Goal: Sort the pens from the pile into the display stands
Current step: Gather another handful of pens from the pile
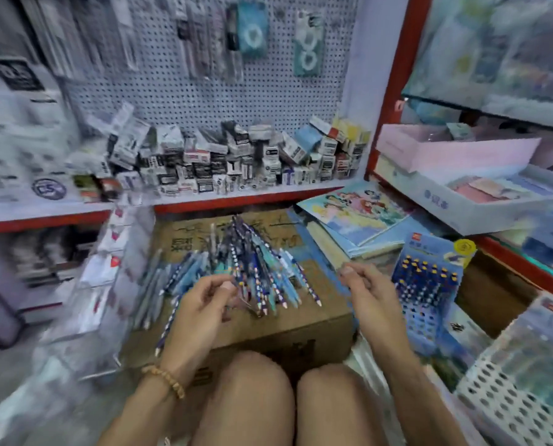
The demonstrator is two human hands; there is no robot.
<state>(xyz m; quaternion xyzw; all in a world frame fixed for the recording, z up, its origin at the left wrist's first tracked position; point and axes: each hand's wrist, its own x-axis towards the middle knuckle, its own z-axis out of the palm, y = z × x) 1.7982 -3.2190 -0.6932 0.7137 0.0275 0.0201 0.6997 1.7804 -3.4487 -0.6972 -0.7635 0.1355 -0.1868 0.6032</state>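
heap of blue, teal and navy patterned pens [256,268] lies on top of a brown cardboard box [317,320], spread from mid-top toward the box's front edge. most long axes run far-to-near, fanned out, with the pale writing tips pointing at the front edge; a few at the far end of the heap tilt up. a second loose batch of lighter blue pens [153,284] lies along the box's left edge, same far-to-near axis. one navy dotted pen [165,329] sits under the left hand, tip overhanging the box's front-left edge and angled down-left. left hand [201,313] with a wooden bead bracelet [165,379] is over the near left part of the heap, fingers curled, thumb and forefinger pinching what looks like pens at the heap's near end; blur hides exactly which. right hand [370,294] is above the box's right edge, fingers curled in with thumb against forefinger; cannot tell whether anything is pinched. blue cardboard display stand [426,284], partly filled with yellow-capped pens standing upright, is just right of the box. clear acrylic tiered display stand [104,268] is at the box's left side. cartoon-print notebooks [352,214] lie behind the box's right rear corner.
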